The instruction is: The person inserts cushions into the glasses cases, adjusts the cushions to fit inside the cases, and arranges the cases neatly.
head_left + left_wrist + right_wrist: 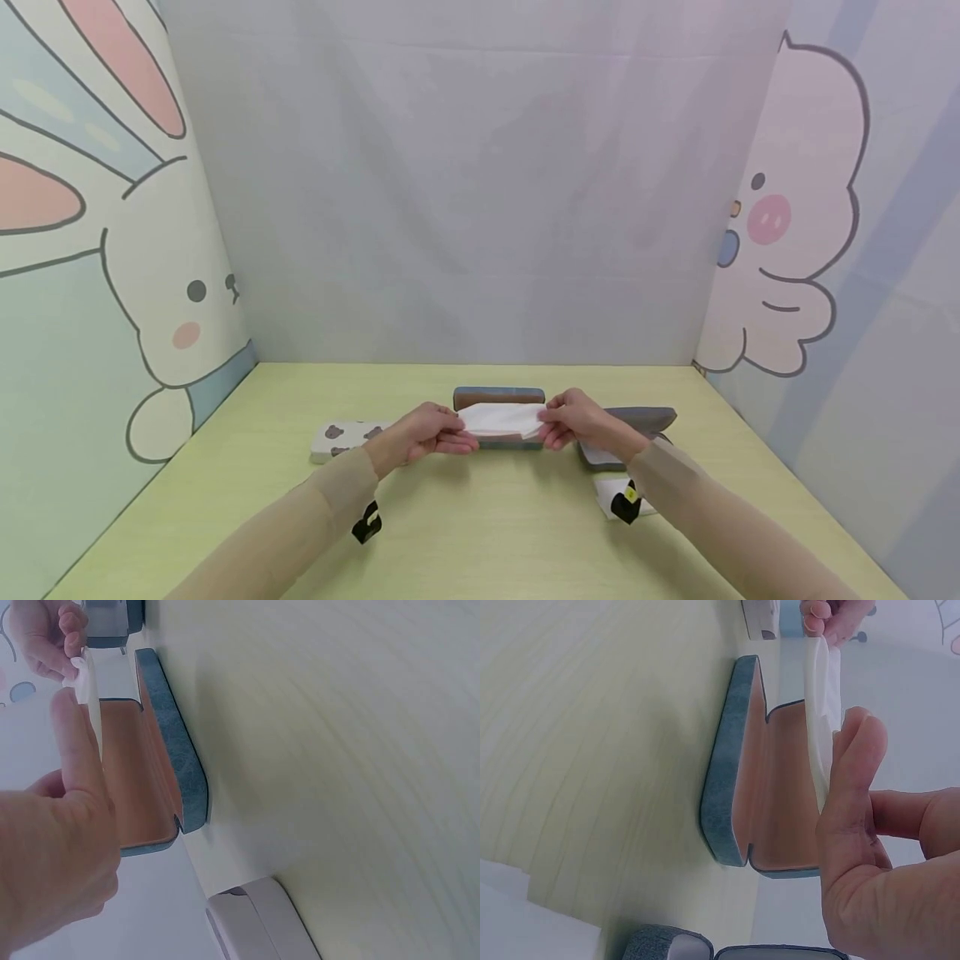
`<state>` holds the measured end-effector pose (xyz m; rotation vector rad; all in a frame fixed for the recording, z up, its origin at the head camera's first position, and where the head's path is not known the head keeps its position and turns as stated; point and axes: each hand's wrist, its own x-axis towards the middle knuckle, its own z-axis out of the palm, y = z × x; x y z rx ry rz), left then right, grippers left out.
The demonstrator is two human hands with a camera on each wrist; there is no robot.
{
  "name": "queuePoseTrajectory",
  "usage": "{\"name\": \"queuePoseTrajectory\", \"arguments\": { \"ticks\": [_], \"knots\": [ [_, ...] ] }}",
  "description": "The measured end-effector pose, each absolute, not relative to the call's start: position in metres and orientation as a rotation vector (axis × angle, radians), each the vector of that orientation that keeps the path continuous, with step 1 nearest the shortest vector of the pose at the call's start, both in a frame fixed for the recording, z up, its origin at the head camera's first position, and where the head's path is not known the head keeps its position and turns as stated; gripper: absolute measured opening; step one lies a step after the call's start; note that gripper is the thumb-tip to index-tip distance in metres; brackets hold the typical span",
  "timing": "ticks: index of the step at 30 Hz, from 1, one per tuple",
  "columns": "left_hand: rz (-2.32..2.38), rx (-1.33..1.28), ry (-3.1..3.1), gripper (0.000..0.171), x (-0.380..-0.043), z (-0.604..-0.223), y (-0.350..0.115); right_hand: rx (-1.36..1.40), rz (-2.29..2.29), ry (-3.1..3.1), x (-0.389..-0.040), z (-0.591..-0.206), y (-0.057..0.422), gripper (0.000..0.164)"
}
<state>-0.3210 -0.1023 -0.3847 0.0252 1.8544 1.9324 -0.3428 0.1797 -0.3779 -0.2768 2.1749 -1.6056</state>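
Note:
A folded white cloth or tissue [501, 419] is stretched level between both hands. My left hand [435, 432] pinches its left end, and my right hand [577, 421] pinches the right end. Just beneath and behind it stands a blue glasses case [724, 772] with its lid raised, showing a brown lining [135, 772]. In the head view the cloth covers much of that case's inside. The wrist views show the cloth held above the case, apart from it.
Left of the hands lies a closed white case [330, 442] with bear prints, partly behind the left hand. To the right a grey case [641, 418] stands with lid up. Nearer, another folded white sheet [606, 493] lies on the pale yellow table [480, 533], partly behind the right wrist strap.

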Motion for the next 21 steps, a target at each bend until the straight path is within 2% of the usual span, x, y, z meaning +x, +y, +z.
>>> {"name": "queuePoseTrajectory", "arguments": {
  "ticks": [8,21],
  "knots": [
    [1.932,0.016,1.855,0.018,-0.327,-0.386,-0.101,-0.247,-1.618,2.183,-0.348,-0.383,0.179,0.018],
    [1.937,0.002,1.855,0.024,-0.335,-0.391,-0.102,-0.172,-1.634,2.250,-0.353,-0.388,0.171,0.013]
  ]
}}
